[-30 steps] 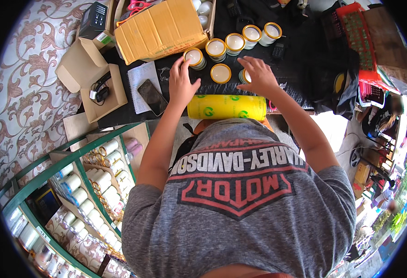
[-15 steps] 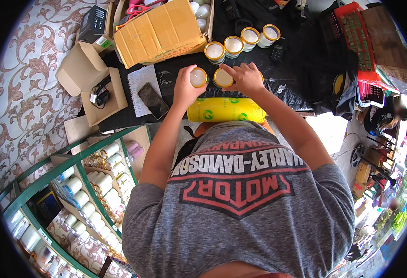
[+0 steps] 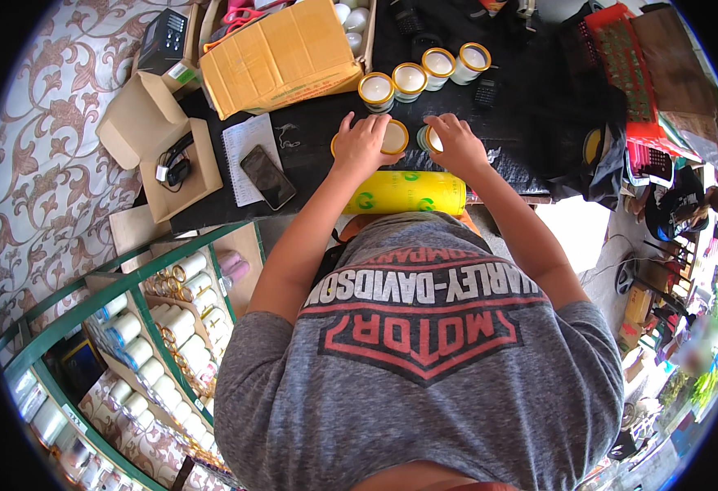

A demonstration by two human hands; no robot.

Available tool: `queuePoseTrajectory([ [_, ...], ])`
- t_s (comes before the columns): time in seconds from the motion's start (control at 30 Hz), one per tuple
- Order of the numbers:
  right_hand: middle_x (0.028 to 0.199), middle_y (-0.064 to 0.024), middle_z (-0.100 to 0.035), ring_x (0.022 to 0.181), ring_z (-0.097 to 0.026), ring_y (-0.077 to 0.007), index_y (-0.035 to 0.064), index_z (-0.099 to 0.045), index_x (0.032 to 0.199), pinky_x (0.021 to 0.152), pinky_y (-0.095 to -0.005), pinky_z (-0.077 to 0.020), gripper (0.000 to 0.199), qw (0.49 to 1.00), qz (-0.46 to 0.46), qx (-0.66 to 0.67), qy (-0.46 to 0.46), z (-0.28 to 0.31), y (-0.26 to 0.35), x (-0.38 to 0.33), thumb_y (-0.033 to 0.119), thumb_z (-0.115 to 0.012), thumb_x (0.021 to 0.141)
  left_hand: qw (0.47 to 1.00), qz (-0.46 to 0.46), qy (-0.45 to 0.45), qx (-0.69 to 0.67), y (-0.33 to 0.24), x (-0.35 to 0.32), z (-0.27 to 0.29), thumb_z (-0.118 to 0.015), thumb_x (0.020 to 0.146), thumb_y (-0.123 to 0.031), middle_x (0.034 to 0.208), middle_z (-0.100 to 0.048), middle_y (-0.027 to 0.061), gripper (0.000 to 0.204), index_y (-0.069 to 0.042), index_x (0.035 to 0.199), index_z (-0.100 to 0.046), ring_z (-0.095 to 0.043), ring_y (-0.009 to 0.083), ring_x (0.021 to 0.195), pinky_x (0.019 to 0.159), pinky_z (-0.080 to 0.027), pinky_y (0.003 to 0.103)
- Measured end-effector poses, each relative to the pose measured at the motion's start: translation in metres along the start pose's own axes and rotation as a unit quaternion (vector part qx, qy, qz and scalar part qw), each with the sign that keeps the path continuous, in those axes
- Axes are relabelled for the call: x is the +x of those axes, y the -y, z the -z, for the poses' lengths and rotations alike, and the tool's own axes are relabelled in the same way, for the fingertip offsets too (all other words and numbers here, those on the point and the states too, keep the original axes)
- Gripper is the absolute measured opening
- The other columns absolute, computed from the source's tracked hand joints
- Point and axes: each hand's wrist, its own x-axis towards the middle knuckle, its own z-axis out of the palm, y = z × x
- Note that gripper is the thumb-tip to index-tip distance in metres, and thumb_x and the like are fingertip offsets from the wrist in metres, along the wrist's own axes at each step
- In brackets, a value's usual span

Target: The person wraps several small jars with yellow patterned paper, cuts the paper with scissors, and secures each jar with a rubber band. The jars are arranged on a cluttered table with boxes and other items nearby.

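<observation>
Three glass candles with gold rims and white wax stand in a near row on the black table. My left hand (image 3: 362,144) is closed on the middle candle (image 3: 394,137), its fingertips over the left side of the rim. Under that hand the left candle is mostly hidden, with just a sliver of gold rim showing. My right hand (image 3: 459,146) curls around the right candle (image 3: 434,140), covering much of it. Just in front of my body lies a yellow plastic-wrapped roll (image 3: 412,193) with green marks, partly behind my forearms.
Several more candles (image 3: 410,79) stand in a slanting row farther back. A cardboard box (image 3: 281,61) holds white round items. Left of my hands are a notebook (image 3: 240,139), a phone (image 3: 268,177) and an open small carton (image 3: 181,188). A green rack (image 3: 140,290) of jars stands lower left.
My left hand has moved right, from the left candle to the middle one. My right hand has shifted right, off the middle candle and onto the right one.
</observation>
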Motion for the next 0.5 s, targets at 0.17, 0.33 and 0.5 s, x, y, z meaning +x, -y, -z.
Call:
queuePoseTrajectory([
  [0.17, 0.120, -0.0097, -0.051, 0.109, -0.054, -0.0338, 0.0157, -0.046, 0.126, 0.083, -0.0405, -0.0549, 0.065, 1.000, -0.024, 0.003, -0.017, 0.001, -0.001, -0.011, 0.016, -0.075, 0.068, 0.998, -0.055, -0.017, -0.007, -0.010, 0.004, -0.007, -0.075, 0.066, -0.056, 0.104, -0.064, 0.0021, 0.074, -0.010, 0.121, -0.054, -0.063, 0.0146, 0.095, 0.104, -0.032, 0.048],
  [0.33, 0.118, -0.0100, -0.051, 0.108, -0.054, -0.0341, 0.0157, -0.047, 0.124, 0.082, -0.0408, -0.0552, 0.063, 0.999, -0.018, 0.007, -0.044, -0.005, -0.005, -0.017, 0.015, -0.074, 0.068, 0.997, -0.071, -0.006, 0.013, -0.025, 0.008, -0.013, -0.076, 0.065, -0.054, 0.104, -0.065, 0.0024, 0.075, -0.010, 0.121, -0.055, -0.064, 0.0153, 0.094, 0.106, -0.031, 0.047],
  [0.5, 0.120, -0.0103, -0.050, 0.109, -0.053, -0.0340, 0.0162, -0.046, 0.126, 0.082, -0.0412, -0.0552, 0.064, 0.999, -0.033, 0.012, -0.029, -0.002, -0.007, -0.018, 0.016, -0.074, 0.068, 0.997, -0.069, 0.003, 0.015, -0.021, 0.008, -0.007, -0.078, 0.062, -0.051, 0.104, -0.064, 0.0029, 0.078, -0.010, 0.122, -0.054, -0.063, 0.0160, 0.094, 0.106, -0.031, 0.048],
])
